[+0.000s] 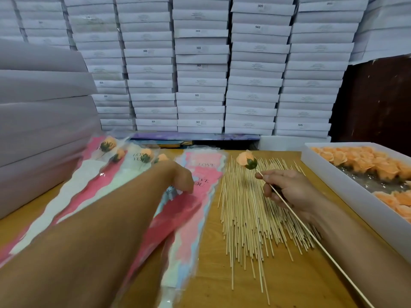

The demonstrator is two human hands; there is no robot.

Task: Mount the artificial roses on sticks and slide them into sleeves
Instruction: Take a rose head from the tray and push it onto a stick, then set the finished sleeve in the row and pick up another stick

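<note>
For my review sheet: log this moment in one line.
right hand: holds rose on stick | left hand: touching top sleeve | sleeving: not yet

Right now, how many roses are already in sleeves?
4, all far left on the table: one farthest back, one just below it, one under LOVE YOU lettering, one beside the left arm. More may be hidden.

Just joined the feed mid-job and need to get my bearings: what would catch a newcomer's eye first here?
A wall of stacked white boxes fills the background behind the wooden table. At centre, the right hand holds a peach rose mounted on a stick above a spread of loose sticks. The left hand reaches onto a pink "LOVE YOU" sleeve; a white tray of peach roses sits at right.
</note>
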